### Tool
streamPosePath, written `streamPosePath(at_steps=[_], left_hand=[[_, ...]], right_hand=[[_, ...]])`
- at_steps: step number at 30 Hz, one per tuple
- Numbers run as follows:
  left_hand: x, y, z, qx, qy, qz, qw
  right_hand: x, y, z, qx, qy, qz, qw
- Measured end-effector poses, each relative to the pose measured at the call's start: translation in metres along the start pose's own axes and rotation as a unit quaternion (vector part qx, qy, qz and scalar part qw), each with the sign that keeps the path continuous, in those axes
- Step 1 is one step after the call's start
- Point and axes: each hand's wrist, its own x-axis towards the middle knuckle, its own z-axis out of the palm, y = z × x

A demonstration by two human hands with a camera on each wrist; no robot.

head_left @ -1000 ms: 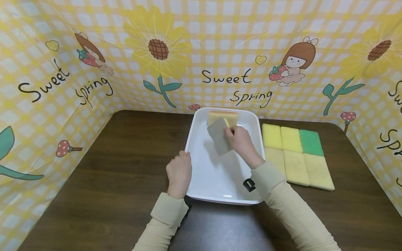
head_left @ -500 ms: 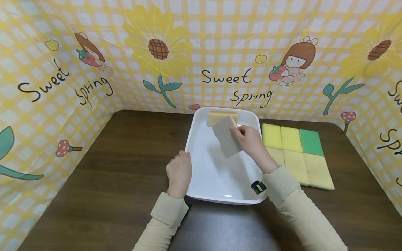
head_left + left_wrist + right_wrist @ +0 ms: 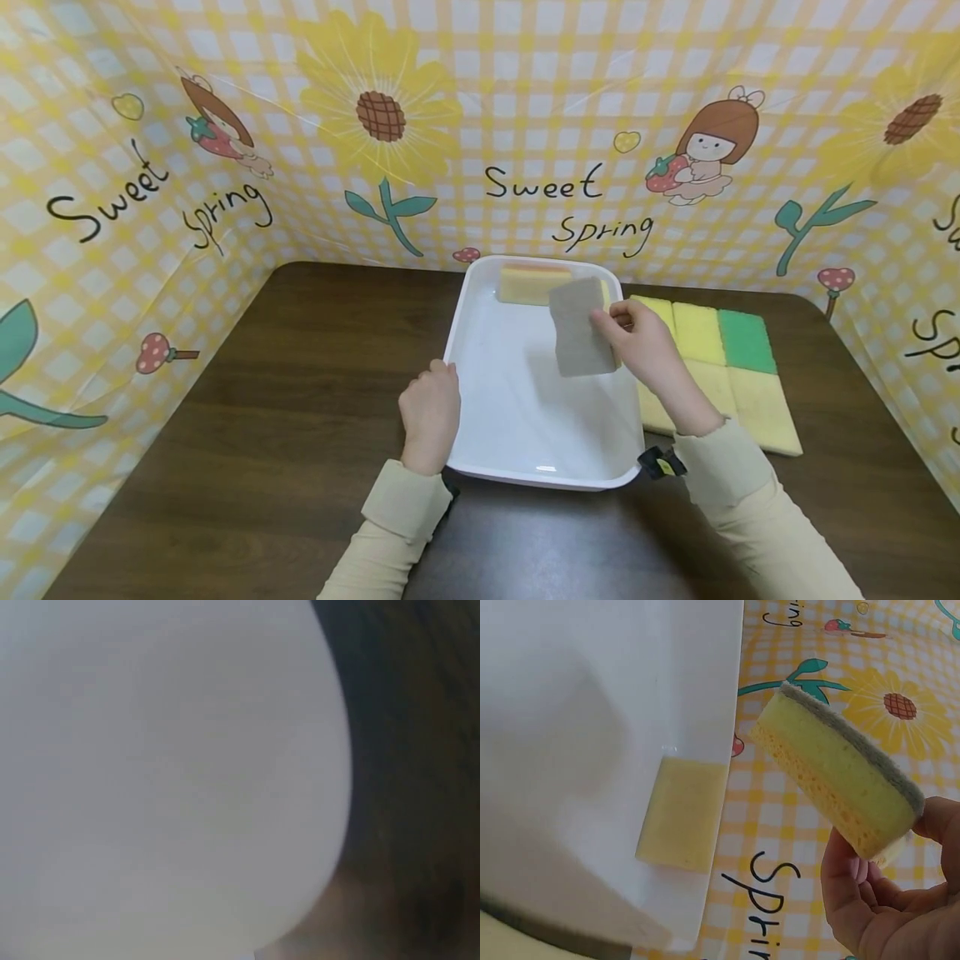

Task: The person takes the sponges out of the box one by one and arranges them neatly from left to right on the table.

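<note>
My right hand (image 3: 648,346) pinches a sponge (image 3: 581,329) by its edge, above the right part of a white tray (image 3: 510,417). Its grey scouring face is toward the head camera. The right wrist view shows the held sponge (image 3: 840,776) side-on, with a thin grey layer and two yellow layers, gripped between thumb and fingers. At the tray's left rim my left hand (image 3: 430,417) holds on with curled fingers. Another yellow sponge (image 3: 525,286) stands inside the tray against the back wall. The left wrist view is blurred and shows mostly the white tray (image 3: 187,765).
Right of the tray, several yellow sponges (image 3: 761,408) lie flat in two rows on the dark wooden table (image 3: 300,400), with one green piece (image 3: 746,342) at the far right corner. A yellow checked cloth (image 3: 510,100) rises behind the table and along its sides.
My right hand has moved right with the sponge, from over the tray's middle to near its right rim. The sponge has turned more upright. My left hand has stayed at the left rim.
</note>
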Motion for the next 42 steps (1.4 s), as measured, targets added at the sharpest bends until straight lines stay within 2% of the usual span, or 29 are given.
streamPosePath(at_steps=[7,15,22,29,32,36,42], left_hand=[[0.001,0.000,0.001,-0.010,-0.002,0.000,0.9999],[0.001,0.001,0.001,0.004,0.000,0.000,1.0000],[0.000,0.002,0.002,0.015,0.021,0.004,0.9997],[-0.001,0.002,0.004,0.026,0.026,0.007,0.9993],[-0.001,0.001,0.003,0.025,0.021,0.007,0.9994],[-0.001,0.001,0.003,0.021,0.011,0.007,0.9997],[-0.001,0.000,0.002,0.025,0.011,0.003,0.9996]], right_hand=[[-0.010,0.005,-0.016,0.013,0.012,0.011,0.9998],[-0.021,0.015,-0.034,0.015,0.031,0.018,0.9992],[-0.035,0.031,-0.050,0.003,0.028,0.030,0.9992],[-0.049,0.050,-0.063,0.005,0.034,0.028,0.9990],[-0.055,0.061,-0.070,0.000,0.039,0.041,0.9984],[-0.063,0.076,-0.082,-0.016,0.021,0.070,0.9972],[-0.075,0.092,-0.092,-0.070,-0.040,0.110,0.9906]])
